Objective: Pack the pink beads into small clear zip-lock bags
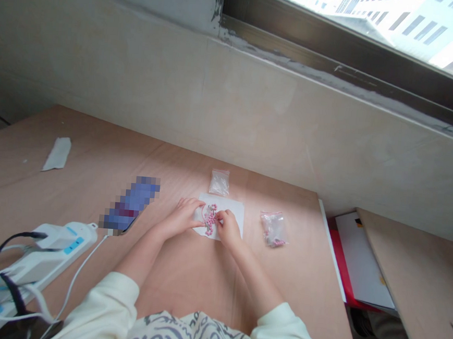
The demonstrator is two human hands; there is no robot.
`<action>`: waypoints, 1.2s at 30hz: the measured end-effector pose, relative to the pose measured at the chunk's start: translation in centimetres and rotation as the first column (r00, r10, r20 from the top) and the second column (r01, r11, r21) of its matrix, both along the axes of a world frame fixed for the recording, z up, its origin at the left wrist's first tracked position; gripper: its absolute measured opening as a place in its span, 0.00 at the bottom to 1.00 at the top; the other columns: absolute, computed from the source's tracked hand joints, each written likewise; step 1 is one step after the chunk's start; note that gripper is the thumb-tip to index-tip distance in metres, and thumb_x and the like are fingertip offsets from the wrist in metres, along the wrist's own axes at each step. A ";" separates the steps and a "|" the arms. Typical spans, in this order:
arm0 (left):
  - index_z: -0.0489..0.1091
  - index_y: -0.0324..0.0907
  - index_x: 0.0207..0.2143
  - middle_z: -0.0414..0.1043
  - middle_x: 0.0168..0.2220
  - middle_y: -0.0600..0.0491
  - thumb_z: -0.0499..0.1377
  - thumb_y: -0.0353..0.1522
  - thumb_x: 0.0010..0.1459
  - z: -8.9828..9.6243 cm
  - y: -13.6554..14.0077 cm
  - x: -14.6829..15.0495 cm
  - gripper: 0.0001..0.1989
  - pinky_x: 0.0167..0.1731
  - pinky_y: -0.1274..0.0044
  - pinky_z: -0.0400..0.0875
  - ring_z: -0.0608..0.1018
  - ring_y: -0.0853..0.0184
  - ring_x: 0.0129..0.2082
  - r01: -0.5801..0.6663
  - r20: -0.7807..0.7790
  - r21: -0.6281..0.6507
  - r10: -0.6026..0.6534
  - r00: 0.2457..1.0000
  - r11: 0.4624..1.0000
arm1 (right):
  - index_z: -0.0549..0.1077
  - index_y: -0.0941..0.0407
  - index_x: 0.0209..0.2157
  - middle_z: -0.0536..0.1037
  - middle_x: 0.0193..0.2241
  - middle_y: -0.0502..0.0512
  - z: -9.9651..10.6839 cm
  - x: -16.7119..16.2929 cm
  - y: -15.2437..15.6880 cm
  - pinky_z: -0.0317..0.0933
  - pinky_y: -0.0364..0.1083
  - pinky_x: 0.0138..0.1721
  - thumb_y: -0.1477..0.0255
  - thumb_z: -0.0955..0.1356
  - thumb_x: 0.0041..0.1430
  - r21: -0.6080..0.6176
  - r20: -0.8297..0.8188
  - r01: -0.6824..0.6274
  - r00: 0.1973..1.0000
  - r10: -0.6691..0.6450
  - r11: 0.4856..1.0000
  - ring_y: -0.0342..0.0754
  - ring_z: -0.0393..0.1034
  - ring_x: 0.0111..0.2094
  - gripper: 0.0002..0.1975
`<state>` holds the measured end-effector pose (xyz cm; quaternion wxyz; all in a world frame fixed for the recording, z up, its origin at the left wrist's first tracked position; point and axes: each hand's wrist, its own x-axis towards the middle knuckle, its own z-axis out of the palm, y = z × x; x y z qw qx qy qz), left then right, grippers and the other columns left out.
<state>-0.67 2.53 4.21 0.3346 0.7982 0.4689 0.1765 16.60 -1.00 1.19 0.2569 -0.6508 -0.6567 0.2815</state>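
Note:
Several pink and silvery beads [210,219] lie clustered on a white sheet of paper [238,209] on the desk. My left hand [186,216] rests at the paper's left edge, its thumb and fingers spread apart on the left side of the beads. On the right side of the cluster, my right hand [228,228] has its thumb and fingertips pinched together. What lies between those fingertips is too small to tell. Just behind the paper is a small clear zip bag [220,182]. Another zip bag [274,229], with pink pieces at its bottom, lies to the right.
A phone [132,204] lies on the desk [189,287] to the left, with a white cable at its lower end. Nearer on the left, a power strip [67,240] holds plugs and tangled cords. A paper scrap [57,153] lies far left. Wall and window rise behind.

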 end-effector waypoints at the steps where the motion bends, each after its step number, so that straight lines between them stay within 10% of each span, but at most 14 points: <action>1: 0.62 0.40 0.41 0.64 0.43 0.48 0.59 0.37 0.41 0.1 0.0 0.0 0.23 0.45 0.69 0.55 0.64 0.60 0.45 -0.001 -0.005 -0.002 0.001 1.000 1.000 | 0.66 0.56 0.24 0.64 0.26 0.52 0.3 -0.1 0.1 0.55 0.42 0.33 0.80 0.60 0.46 -0.005 -0.003 0.009 1.000 -0.009 1.000 0.44 0.60 0.31 0.06; 8: 0.62 0.39 0.39 0.66 0.41 0.48 0.59 0.35 0.41 1.4 -0.5 1.0 0.21 0.44 0.69 0.55 0.65 0.60 0.43 0.005 -0.051 -0.017 -0.006 0.999 1.000 | 0.67 0.57 0.30 0.66 0.27 0.52 3.1 -1.3 0.1 0.56 0.43 0.33 0.78 0.60 0.48 0.079 -0.167 0.078 0.984 -0.064 0.994 0.43 0.60 0.28 0.07; 21: 0.63 0.42 0.39 0.65 0.42 0.49 0.60 0.36 0.39 0.8 -0.5 0.1 0.21 0.44 0.70 0.55 0.65 0.60 0.45 -0.018 -0.024 -0.008 0.017 1.000 1.000 | 0.66 0.57 0.23 0.65 0.25 0.53 0.6 -1.3 -0.9 0.53 0.43 0.33 0.82 0.60 0.45 0.030 0.060 0.001 0.998 -0.003 1.000 0.45 0.59 0.31 0.08; 30: 0.63 0.41 0.38 0.66 0.41 0.48 0.60 0.35 0.39 0.9 -0.4 0.5 0.21 0.44 0.67 0.55 0.65 0.59 0.44 -0.026 -0.065 -0.002 0.026 0.998 1.000 | 0.67 0.56 0.27 0.69 0.27 0.52 2.6 -2.0 0.0 0.56 0.43 0.32 0.75 0.62 0.47 0.058 -0.223 0.133 0.968 -0.117 0.989 0.43 0.61 0.27 0.04; 36: 0.62 0.43 0.40 0.65 0.43 0.50 0.60 0.35 0.40 1.1 -0.3 0.2 0.22 0.46 0.69 0.55 0.64 0.61 0.46 -0.019 0.024 -0.012 0.019 1.000 1.000 | 0.66 0.57 0.28 0.66 0.28 0.55 0.8 -1.2 0.4 0.54 0.47 0.36 0.79 0.61 0.44 0.074 -0.049 0.215 0.976 -0.212 0.974 0.48 0.59 0.34 0.07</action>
